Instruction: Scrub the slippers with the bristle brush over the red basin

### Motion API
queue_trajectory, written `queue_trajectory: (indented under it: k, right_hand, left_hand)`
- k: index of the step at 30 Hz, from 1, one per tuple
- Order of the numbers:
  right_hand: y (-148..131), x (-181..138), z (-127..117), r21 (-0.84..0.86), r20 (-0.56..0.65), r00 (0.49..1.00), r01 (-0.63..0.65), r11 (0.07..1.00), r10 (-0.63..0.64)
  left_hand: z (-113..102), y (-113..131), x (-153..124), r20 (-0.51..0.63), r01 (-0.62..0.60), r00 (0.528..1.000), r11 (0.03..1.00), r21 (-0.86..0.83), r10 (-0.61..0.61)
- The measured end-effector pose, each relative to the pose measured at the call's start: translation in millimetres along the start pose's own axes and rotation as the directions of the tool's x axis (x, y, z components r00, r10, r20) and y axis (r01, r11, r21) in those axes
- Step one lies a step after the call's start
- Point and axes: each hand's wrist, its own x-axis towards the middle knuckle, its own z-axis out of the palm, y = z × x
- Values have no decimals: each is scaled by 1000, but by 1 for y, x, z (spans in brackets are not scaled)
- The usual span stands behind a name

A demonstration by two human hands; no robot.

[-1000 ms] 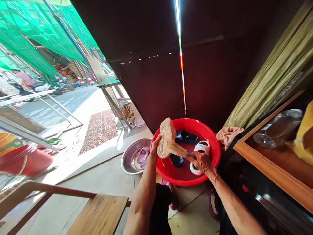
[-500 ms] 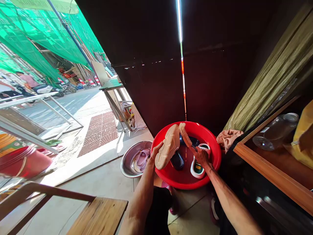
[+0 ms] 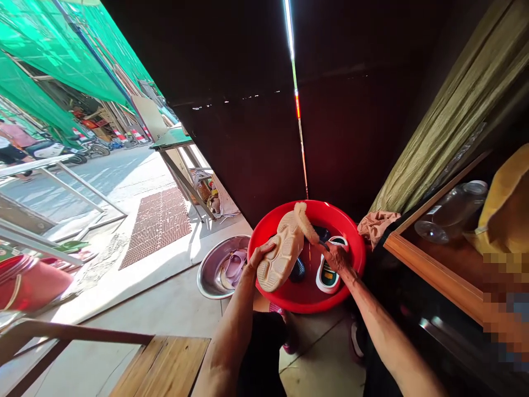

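My left hand grips a beige shoe by its side, the patterned sole turned up toward me. In my right hand is the dark handle of a scrubbing brush with pale bristles, which lies against the shoe's right edge near the toe. Both are above a red basin. Inside the basin, a white shoe with a dark green insole lies below my right hand. A dark slipper is partly hidden behind the beige shoe, and another dark piece of footwear shows behind the brush.
A metal bowl with lilac sandals stands left of the basin. A wooden stool is at lower left, a red bucket beyond it. Dark door panels rise behind. A wood-edged shelf stands right.
My left hand has turned the beige shoe so its sole faces me more fully. The brush stays by the shoe's toe in my right hand. The whole view has shifted slightly.
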Motion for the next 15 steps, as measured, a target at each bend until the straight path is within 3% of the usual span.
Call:
queue_trajectory:
  k: [3, 7, 10, 12, 15]
  right_hand:
    - [3, 2, -4, 56, -11, 997, -81, 995, 82]
    - [15, 3, -11, 124, -10, 1000, -25, 992, 26]
    - [26, 1, -17, 115, 52, 998, -39, 993, 33]
    - [30, -1, -22, 79, 93, 994, -67, 995, 60]
    - [31, -5, -31, -28, 153, 980, -123, 992, 126]
  left_hand:
    - [6, 3, -1, 45, 57, 997, 998, -12, -56]
    - [10, 6, -10, 188, -1, 982, 1000, 21, -3]
    - [9, 10, -14, 267, -92, 963, 980, 174, 43]
    - [7, 12, -13, 276, -197, 956, 921, 337, 103]
    - [4, 13, -9, 273, -323, 942, 744, 585, 195]
